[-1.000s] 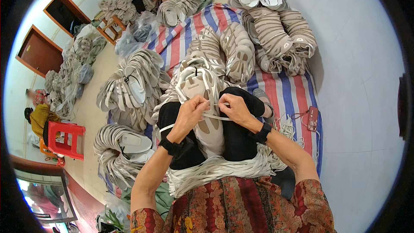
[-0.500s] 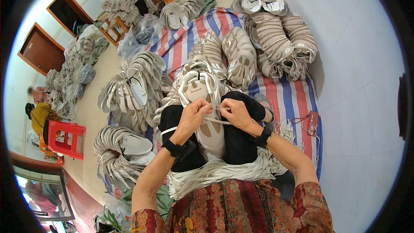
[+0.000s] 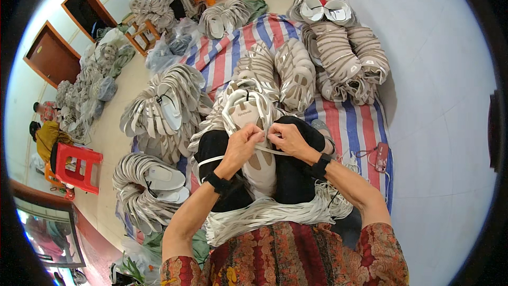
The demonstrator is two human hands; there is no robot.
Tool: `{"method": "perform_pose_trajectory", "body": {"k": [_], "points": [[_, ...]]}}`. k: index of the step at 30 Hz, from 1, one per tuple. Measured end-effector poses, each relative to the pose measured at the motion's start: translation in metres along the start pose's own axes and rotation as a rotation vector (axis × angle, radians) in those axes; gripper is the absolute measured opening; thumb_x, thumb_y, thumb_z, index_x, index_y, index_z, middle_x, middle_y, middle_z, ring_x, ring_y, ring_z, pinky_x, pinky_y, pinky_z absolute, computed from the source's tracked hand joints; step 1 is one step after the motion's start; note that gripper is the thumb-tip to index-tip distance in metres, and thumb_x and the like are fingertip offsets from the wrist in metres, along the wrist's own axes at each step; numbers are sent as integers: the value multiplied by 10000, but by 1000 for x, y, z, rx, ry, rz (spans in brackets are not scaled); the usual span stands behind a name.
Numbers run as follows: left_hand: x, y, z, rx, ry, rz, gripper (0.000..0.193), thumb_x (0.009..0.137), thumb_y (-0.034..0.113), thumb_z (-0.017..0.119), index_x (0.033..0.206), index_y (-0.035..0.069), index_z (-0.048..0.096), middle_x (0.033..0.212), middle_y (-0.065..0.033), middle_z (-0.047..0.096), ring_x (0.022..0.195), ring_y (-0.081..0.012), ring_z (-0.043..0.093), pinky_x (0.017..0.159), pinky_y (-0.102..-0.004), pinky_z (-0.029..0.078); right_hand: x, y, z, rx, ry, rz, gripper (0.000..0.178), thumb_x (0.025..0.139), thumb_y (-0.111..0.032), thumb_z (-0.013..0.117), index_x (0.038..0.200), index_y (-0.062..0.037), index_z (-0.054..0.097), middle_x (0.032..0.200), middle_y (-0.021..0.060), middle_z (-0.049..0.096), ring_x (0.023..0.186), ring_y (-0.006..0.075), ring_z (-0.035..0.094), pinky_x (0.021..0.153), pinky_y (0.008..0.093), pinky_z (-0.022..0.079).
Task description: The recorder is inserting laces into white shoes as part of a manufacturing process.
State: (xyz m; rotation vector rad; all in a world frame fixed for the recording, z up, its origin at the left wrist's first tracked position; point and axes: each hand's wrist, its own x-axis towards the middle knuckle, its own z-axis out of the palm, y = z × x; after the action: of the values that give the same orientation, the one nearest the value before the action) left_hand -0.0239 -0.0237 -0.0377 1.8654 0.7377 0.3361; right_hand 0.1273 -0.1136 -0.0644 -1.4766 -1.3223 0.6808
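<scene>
Between the wearer's black-trousered thighs (image 3: 296,177), directly below both hands, lay a beige-and-white shoe upper (image 3: 258,173), toe toward the body, tongue away. Left hand (image 3: 244,143): back uppermost, fingers curled, thumb and forefinger drawn together in a pinch on a white lace (image 3: 210,160). Right hand (image 3: 289,140): likewise curled and pinched on the lace, fingertips just beside those of the left; exact length of lace gripped by each was hidden by the fingers. One stretch of the lace curved out left of the left hand over the thigh; another ran across the upper and beneath the right hand. Dark bands were worn on the left wrist (image 3: 217,182) and right wrist (image 3: 320,166)

Nearer the body than the hands, a thick bundle of loose white laces (image 3: 264,218) lay across the lap. Left of the left hand, two curved stacks of similar uppers stood apart from it: a large stack (image 3: 161,107) farther forward and a lower stack (image 3: 138,186) nearer the body. Beyond both hands, two more rows, a left row (image 3: 256,68) and a right row (image 3: 295,77), rested on a striped sheet (image 3: 333,130). Right of the right hand, a red case (image 3: 379,158) with a dark strap lay on the same sheet. Well off to the left stood a red stool (image 3: 79,167), a person in yellow (image 3: 52,140) beside it
</scene>
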Motion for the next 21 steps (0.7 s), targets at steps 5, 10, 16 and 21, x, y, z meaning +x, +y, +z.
{"method": "perform_pose_trajectory", "body": {"k": [5,10,16,21], "points": [[-12,-8,-17,-310,320,4,138,841,77,554,894,-19,637,738,-55,643,555,-68,565,484,-185,436,2,-11,-10,-143,-9,29,159,749,-131,588,838,0,575,723,125,581,681,238,572,606,325,459],[-30,-36,-31,-342,400,-69,118,820,67,562,856,-20,633,719,-59,639,585,-78,574,483,-194,437,12,-45,7,-310,6,-503,155,737,-65,571,887,-24,570,855,121,556,817,299,537,712,366,450],[-38,-38,-25,-246,172,-140,105,760,73,576,715,-9,625,590,-24,591,531,-56,523,494,-202,410,17,-36,32,-485,-171,-358,164,714,-59,562,874,-25,581,800,122,537,798,298,545,689,380,449],[-36,-44,-26,-226,140,-143,149,769,100,549,705,-19,612,576,-32,584,517,-65,520,482,-216,407,18,-38,37,-622,-199,-305,179,720,-78,548,888,-34,592,791,109,534,786,280,545,687,372,449]]}}
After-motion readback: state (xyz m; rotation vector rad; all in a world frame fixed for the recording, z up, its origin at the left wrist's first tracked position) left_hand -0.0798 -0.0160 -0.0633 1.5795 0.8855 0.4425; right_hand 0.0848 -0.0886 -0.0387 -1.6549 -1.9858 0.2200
